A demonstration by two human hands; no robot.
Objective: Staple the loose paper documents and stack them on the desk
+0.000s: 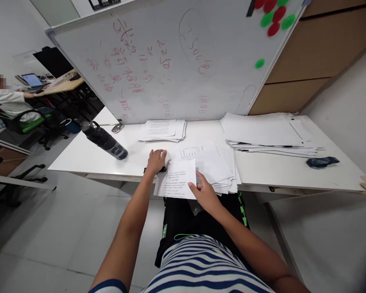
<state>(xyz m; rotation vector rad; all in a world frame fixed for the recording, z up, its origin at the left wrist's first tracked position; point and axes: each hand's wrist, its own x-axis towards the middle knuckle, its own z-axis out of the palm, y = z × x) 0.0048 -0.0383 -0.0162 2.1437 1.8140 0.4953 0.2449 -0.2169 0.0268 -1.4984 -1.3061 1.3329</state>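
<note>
My right hand point(205, 195) pinches the right edge of a white printed sheet of paper point(179, 179), with the thumb on top. The sheet is tilted at the front edge of the desk and partly covers a spread pile of papers point(215, 162). My left hand point(156, 161) is just left of the sheet, palm down, its fingers stretched toward the desk. Under it lies a small black object point(163, 169), mostly hidden, so its kind is unclear. Beyond the hands is a neat stack of printed papers point(161, 129).
A dark bottle point(105, 140) stands on the left of the white desk point(277, 171), near a small grey object point(117, 128). At right are a big paper stack point(262, 130) and a dark cloth-like item point(322, 162). A whiteboard point(171, 61) rises behind. Another person point(12, 101) sits far left.
</note>
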